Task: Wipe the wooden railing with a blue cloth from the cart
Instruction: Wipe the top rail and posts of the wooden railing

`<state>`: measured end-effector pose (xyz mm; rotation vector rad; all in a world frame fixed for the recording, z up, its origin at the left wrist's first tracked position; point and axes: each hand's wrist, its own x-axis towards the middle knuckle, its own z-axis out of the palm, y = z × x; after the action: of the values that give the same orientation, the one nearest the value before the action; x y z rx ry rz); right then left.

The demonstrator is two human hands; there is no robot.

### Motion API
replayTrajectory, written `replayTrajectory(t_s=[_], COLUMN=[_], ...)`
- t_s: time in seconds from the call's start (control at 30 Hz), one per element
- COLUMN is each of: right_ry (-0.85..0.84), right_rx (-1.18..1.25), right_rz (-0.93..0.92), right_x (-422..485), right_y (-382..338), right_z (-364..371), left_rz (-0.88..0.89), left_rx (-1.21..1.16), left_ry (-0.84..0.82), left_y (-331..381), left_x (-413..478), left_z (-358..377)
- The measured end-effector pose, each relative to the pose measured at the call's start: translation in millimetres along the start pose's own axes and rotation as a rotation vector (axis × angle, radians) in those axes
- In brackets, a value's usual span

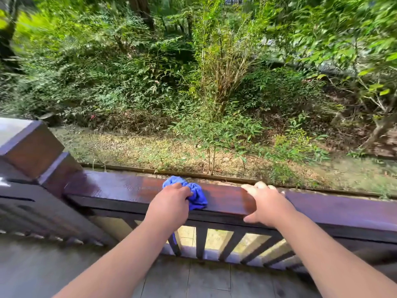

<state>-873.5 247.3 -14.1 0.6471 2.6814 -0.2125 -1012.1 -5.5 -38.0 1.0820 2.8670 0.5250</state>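
Firmly closed, left hand (pixel 171 200), around a bunched blue cloth (pixel 196 193) pressed on top of the wooden railing (pixel 120 190). Just right, right hand (pixel 266 203) spread open, fingers draped over the rail's far edge. Farther left, a square post (pixel 30 147); beyond, dense green shrubs (pixel 214 82).

I see my left hand (pixel 171 196) and right hand (pixel 266 203) bare, both forearms uncovered, with no sleeves showing.

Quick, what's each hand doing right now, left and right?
Left hand: closed on the blue cloth, pressing it on the wooden railing.
Right hand: open, fingers resting on the railing, holding nothing.
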Motion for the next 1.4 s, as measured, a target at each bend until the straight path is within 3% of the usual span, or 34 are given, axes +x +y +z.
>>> replayTrajectory(t_s=[0.2, 0.43, 0.6, 0.8, 1.0, 1.13, 1.4], right_ry=[-0.021, 0.054, 0.014, -0.001, 0.017, 0.03, 0.078], right_rx=[0.054, 0.12, 0.114, 0.026, 0.038, 0.043, 0.083], right_rz=[0.065, -0.189, -0.222, -0.157, -0.075, -0.029, 0.014], right_x=[5, 22, 27, 37, 41, 47, 42], right_y=[-25, -107, -146, -188, -284, -335, -337], right_z=[6, 2, -1, -5, -1, -3, 4], left_rz=[-0.014, -0.003, 0.024, -0.002, -0.112, -0.164, -0.143], left_rx=[0.037, 0.012, 0.027, 0.045, 0.004, 0.104, 0.23], left_ry=[-0.013, -0.034, -0.022, 0.017, 0.02, -0.049, -0.114], left_y=[7, 5, -13, -93, -205, -262, -276], left_x=[0, -1, -3, -13, -16, -12, -12], left_z=[-1, -9, -14, -38, -78, -102, -105])
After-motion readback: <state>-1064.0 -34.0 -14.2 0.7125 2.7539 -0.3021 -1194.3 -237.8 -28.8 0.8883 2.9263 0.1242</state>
